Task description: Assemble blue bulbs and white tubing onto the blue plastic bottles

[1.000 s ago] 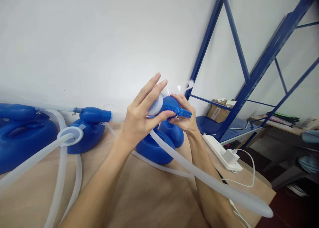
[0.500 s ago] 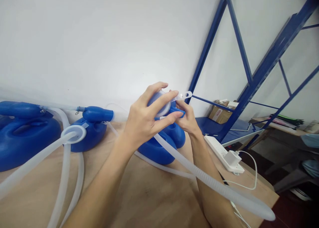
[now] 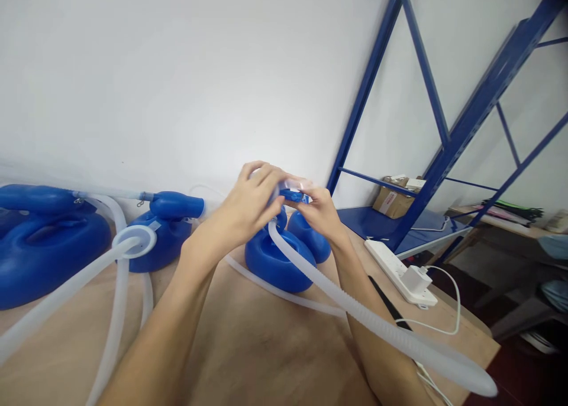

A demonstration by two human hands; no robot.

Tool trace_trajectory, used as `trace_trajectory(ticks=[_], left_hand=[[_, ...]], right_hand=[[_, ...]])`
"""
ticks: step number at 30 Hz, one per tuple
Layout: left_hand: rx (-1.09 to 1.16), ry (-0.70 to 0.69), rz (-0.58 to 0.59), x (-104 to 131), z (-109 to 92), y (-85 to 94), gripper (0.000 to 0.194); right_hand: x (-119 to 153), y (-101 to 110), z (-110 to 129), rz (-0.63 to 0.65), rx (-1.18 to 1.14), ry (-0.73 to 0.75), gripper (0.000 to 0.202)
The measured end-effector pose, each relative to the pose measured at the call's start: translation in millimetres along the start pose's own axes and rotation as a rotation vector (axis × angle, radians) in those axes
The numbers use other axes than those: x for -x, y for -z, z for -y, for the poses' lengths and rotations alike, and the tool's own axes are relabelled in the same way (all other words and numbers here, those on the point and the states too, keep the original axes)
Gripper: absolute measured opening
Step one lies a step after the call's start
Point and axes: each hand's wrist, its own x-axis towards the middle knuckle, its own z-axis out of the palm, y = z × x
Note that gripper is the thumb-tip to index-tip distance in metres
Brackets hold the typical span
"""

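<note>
At the centre, my left hand is wrapped round a whitish, translucent cap, mostly hidden by the fingers. My right hand pinches a small blue part beside it, with a clear strip above. Both hands are close together over a blue plastic container on the table. A white ribbed hose runs from under my left hand to the lower right.
More blue containers with white hoses stand at the left, one with a white ring. A white power strip lies on the table's right side. Blue metal shelving and a cardboard box are beyond.
My left hand has turned and its fingers have closed further over the cap. My right hand has shifted left, and the clear strip no longer points out to the right.
</note>
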Motion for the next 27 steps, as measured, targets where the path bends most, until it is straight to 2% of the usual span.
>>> trace_trajectory(ticks=[3, 6, 8, 11, 14, 18, 22, 27], left_hand=[[0.000, -0.124, 0.097, 1, 0, -4.2, 0.031], [0.028, -0.170, 0.110, 2, 1, -10.8, 0.035], [0.002, -0.111, 0.078, 3, -1, -15.3, 0.035], [-0.071, 0.071, 0.015, 1, -8, -21.0, 0.023], [-0.144, 0.199, -0.071, -1, -13, -23.5, 0.025], [-0.130, 0.178, -0.116, -2, -5, -19.2, 0.021], [-0.013, 0.124, -0.090, 1, 9, -8.4, 0.026], [0.135, 0.099, -0.045, 3, 12, 2.8, 0.020]], right_hand=[[3, 10, -3, 0.108, -0.012, 0.011, 0.044], [5, 15, -7, 0.161, -0.022, -0.001, 0.051], [4, 14, -11, 0.153, 0.014, -0.013, 0.051], [2, 6, -13, 0.058, 0.121, 0.062, 0.045], [1, -4, -9, -0.017, 0.198, 0.109, 0.040], [1, -11, 4, 0.067, 0.134, 0.026, 0.044], [2, -9, 12, 0.173, -0.098, -0.043, 0.074], [2, -6, 13, 0.168, -0.175, -0.091, 0.067]])
